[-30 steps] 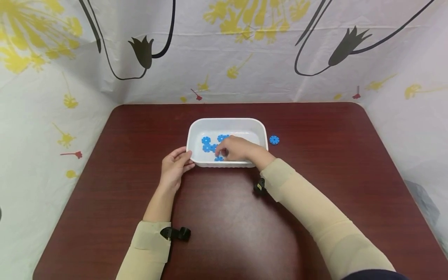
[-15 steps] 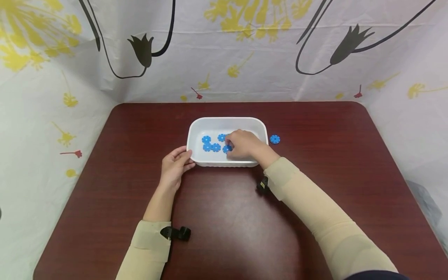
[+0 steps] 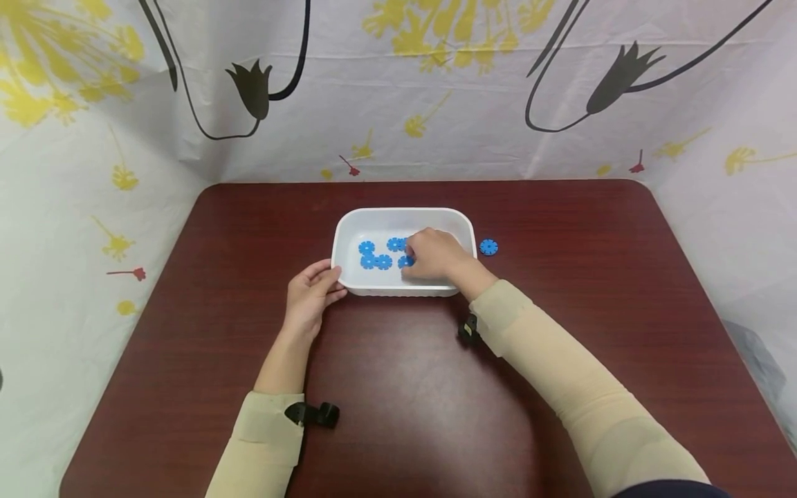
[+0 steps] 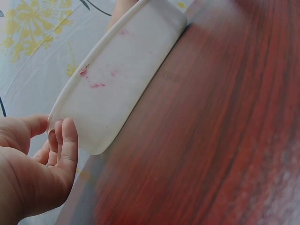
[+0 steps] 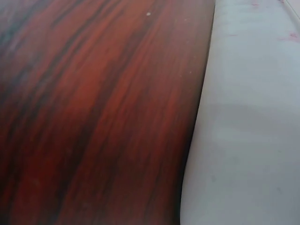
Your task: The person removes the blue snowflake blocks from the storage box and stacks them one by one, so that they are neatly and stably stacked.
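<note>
A white plastic tub stands toward the far side of the table. Inside it lie several blue notched snowflake discs, some touching; whether they are joined cannot be told. My left hand holds the tub by its left front corner, thumb at the rim and fingers against the outer wall, as the left wrist view also shows. My right hand reaches into the tub over the front right rim. Between its thumb and curled forefinger it pinches a blue snowflake disc. Its palm hides part of the tub's floor.
One more blue disc lies on the dark red wooden table, just right of the tub. A patterned white cloth hangs behind and at both sides. The right wrist view shows only the tub's outer wall and tabletop.
My right hand has moved right and slightly back inside the tub, carrying a disc away from the front wall. In the last half second it barely shifts. The left hand stays in place.
</note>
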Available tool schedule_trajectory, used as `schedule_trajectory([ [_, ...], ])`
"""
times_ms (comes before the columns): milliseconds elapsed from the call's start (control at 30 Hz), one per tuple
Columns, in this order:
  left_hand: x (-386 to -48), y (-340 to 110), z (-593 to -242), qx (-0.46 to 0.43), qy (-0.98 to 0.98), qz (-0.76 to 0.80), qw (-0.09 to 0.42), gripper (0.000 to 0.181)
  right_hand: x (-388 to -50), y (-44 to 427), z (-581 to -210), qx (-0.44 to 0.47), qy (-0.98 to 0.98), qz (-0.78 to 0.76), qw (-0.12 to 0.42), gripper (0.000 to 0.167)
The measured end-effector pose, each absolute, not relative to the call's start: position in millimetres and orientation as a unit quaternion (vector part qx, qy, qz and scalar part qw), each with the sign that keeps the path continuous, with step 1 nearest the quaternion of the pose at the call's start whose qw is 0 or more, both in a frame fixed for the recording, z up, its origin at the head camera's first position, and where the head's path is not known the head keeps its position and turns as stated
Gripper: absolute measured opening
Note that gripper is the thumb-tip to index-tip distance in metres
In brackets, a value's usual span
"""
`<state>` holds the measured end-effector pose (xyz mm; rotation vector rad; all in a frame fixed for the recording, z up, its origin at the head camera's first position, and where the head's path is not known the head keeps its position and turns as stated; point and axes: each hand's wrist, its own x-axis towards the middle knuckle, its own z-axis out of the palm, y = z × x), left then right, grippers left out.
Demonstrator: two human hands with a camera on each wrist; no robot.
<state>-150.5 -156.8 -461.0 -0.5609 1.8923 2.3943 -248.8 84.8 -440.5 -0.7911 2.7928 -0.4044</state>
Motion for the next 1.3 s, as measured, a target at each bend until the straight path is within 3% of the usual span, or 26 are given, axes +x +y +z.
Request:
schedule_trajectory([
  [667, -151, -155, -462, -0.182, 0.61, 0.77, 0.026, 0.038, -246, 99, -430, -0.263, 0.94, -0.208, 0.063, 0.037],
  [1300, -149, -157, -462, -0.176, 0.604, 0.777, 0.018, 0.039, -243, 124, -410, -0.254, 0.932, -0.257, -0.023, 0.03],
])
